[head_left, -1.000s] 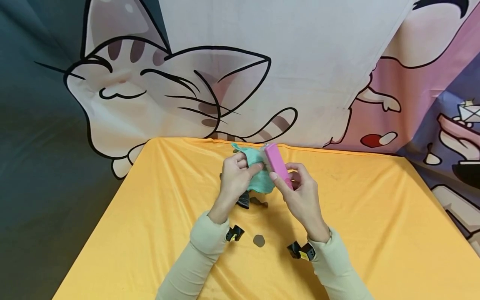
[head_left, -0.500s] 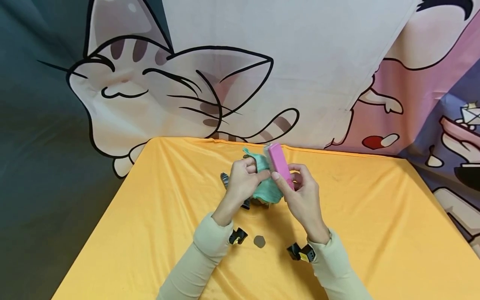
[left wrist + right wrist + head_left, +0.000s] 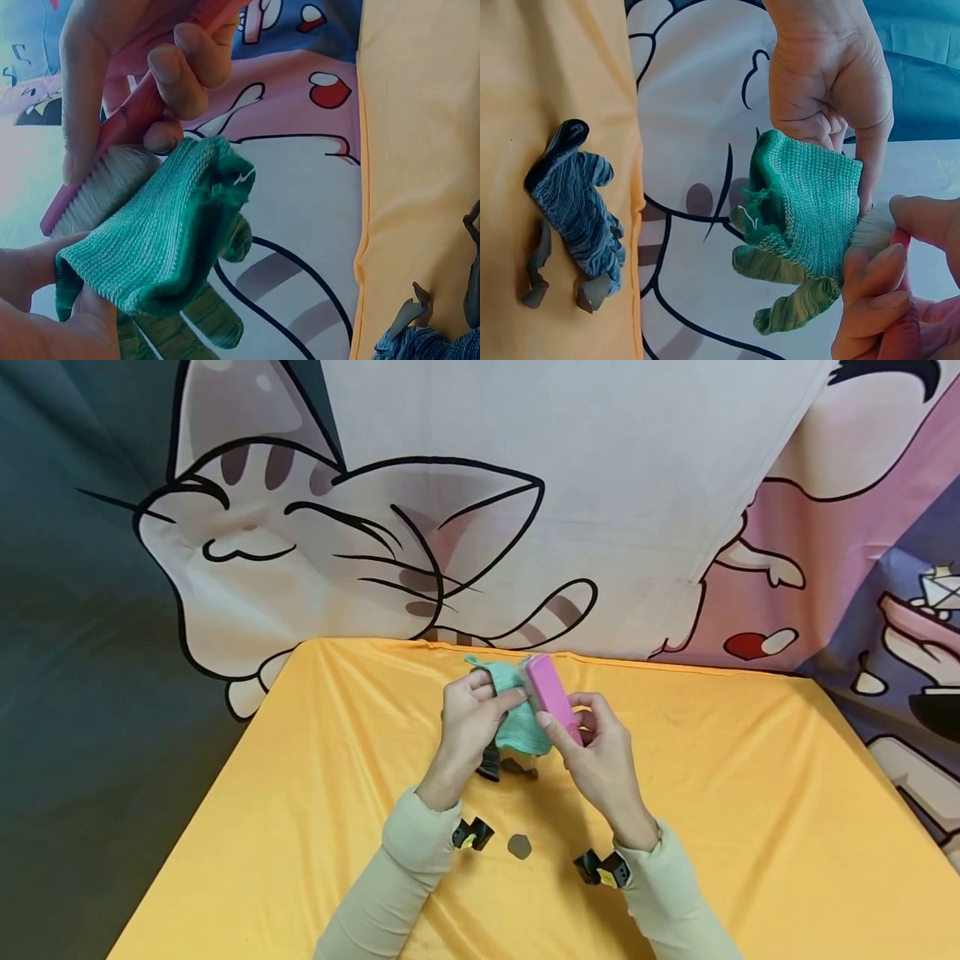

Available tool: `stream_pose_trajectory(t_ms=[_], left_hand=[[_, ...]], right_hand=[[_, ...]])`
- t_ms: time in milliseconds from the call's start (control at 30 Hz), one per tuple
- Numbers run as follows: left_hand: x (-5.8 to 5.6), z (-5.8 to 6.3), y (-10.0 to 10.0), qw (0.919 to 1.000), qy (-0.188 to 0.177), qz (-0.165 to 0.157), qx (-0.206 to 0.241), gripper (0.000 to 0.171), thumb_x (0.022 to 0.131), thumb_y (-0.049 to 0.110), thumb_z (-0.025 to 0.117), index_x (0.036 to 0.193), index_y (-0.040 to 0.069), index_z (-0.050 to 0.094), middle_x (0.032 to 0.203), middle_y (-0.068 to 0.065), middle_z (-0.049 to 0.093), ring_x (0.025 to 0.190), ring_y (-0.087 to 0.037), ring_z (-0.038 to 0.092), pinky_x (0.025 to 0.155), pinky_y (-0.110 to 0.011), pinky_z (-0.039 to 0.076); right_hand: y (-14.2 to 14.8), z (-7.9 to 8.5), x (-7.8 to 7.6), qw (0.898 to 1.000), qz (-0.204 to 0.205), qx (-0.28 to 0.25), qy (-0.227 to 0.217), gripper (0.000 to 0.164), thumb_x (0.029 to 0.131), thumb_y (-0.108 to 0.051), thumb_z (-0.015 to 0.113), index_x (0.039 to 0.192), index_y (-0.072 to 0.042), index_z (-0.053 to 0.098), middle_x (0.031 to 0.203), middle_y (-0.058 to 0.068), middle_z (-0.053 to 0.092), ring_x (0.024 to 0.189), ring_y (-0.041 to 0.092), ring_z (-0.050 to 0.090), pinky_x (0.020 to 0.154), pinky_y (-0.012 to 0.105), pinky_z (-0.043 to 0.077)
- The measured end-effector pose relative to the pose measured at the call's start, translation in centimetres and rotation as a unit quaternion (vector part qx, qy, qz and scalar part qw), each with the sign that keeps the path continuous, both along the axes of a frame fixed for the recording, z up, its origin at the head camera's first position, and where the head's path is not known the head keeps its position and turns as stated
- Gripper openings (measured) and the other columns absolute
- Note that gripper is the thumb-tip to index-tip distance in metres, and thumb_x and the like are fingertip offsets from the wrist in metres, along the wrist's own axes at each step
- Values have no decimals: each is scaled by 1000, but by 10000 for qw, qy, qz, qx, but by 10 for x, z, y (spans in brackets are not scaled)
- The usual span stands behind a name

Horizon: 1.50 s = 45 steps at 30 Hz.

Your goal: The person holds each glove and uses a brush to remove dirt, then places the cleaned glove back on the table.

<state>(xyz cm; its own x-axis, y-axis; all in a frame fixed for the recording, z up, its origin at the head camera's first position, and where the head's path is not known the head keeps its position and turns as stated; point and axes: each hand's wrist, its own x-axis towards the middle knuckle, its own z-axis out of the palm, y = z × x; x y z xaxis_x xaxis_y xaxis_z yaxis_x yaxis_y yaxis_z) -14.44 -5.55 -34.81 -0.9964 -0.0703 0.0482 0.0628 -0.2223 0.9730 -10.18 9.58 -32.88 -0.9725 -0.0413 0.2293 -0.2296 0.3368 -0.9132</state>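
My left hand point(image 3: 468, 718) pinches a green knitted glove point(image 3: 525, 727) and holds it up above the cloth. In the right wrist view the glove's cuff hangs open, with yellowish-green fingers point(image 3: 802, 304) below. My right hand point(image 3: 603, 760) grips a pink brush point(image 3: 551, 693) by its handle. Its pale bristles point(image 3: 112, 187) lie against the side of the green glove. Beneath the hands, a dark blue-grey striped glove point(image 3: 585, 214) rests on the yellow cloth, partly hidden in the head view by my left hand.
Yellow cloth point(image 3: 712, 793) covers the table. Small brown-grey pieces point(image 3: 592, 292) lie by the striped glove. A flat grey-brown piece point(image 3: 519, 847) sits nearer the front, between my forearms. A cartoon-cat backdrop point(image 3: 247, 577) hangs behind the table's far edge.
The left hand and green glove moved right and slightly down, then back left. The pink brush stayed against the glove, shifting only slightly in the right hand's grip.
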Motion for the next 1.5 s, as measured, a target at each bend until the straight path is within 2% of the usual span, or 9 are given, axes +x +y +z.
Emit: stream_pose_trajectory(t_ms=[133, 300, 533, 633, 867, 967, 1033, 1233, 1500], left_hand=[[0, 0, -3, 9998, 63, 179, 29, 18, 78, 1, 68, 95, -2, 62, 81, -14, 68, 59, -12, 56, 52, -23, 45], [1, 2, -4, 9991, 36, 308, -299, 18, 78, 3, 68, 95, 0, 63, 80, -13, 68, 64, -14, 60, 57, -26, 50], [3, 3, 3, 9935, -31, -308, -1096, 20, 77, 8, 68, 96, 5, 65, 74, -12, 69, 67, -19, 67, 62, -33, 54], [3, 2, 7, 9915, -18, -483, -1210, 21, 77, 9, 68, 97, 4, 65, 74, -12, 69, 64, -19, 66, 61, -32, 54], [4, 3, 7, 9969, -356, -277, -648, 18, 75, 5, 70, 91, 2, 63, 64, -5, 62, 56, -12, 55, 53, -25, 48], [3, 2, 6, 9983, -382, -218, -379, 19, 75, 3, 69, 92, 0, 62, 67, -6, 63, 55, -11, 52, 52, -24, 45], [3, 0, 5, 9988, -395, -181, -244, 21, 76, 3, 69, 95, -1, 62, 73, -9, 66, 58, -12, 55, 54, -25, 47], [3, 0, -1, 9999, -75, 21, 142, 21, 78, 1, 68, 98, -2, 62, 88, -15, 69, 72, -17, 65, 64, -30, 54], [-1, 2, -3, 9984, 210, 322, 423, 14, 78, 2, 68, 90, -2, 60, 79, -10, 67, 65, -13, 58, 60, -25, 50]], right_hand=[[-1, 0, 1, 10000, 19, 36, -61, 32, 85, -18, 66, 110, -5, 52, 75, 12, 61, 47, 13, 47, 42, 25, 42], [-2, 0, 0, 10000, 25, -24, 7, 31, 85, -19, 66, 110, -5, 52, 76, 12, 61, 45, 12, 46, 42, 25, 42], [-2, -1, -1, 9996, -133, -218, 121, 30, 85, -18, 66, 109, -5, 53, 73, 13, 59, 44, 12, 46, 41, 25, 42], [-1, -1, -1, 9991, -198, -308, 211, 30, 85, -18, 66, 108, -4, 53, 71, 14, 58, 45, 12, 46, 40, 25, 42], [1, -2, -2, 9993, -96, -320, 182, 30, 86, -18, 65, 109, -3, 52, 74, 16, 60, 44, 13, 47, 41, 26, 43], [1, -2, -1, 9995, -56, -268, 149, 31, 85, -17, 66, 110, -4, 52, 75, 14, 60, 44, 14, 47, 41, 26, 43], [0, -1, -1, 9997, -37, -216, 133, 31, 85, -17, 66, 109, -3, 52, 75, 14, 60, 44, 13, 47, 41, 25, 43], [0, 1, 1, 9999, 71, -121, -65, 31, 86, -16, 66, 110, -4, 51, 75, 14, 60, 45, 11, 45, 41, 24, 41], [1, 2, 0, 9995, 149, -196, -183, 31, 85, -18, 66, 109, -5, 52, 75, 13, 60, 45, 11, 44, 42, 24, 40]])
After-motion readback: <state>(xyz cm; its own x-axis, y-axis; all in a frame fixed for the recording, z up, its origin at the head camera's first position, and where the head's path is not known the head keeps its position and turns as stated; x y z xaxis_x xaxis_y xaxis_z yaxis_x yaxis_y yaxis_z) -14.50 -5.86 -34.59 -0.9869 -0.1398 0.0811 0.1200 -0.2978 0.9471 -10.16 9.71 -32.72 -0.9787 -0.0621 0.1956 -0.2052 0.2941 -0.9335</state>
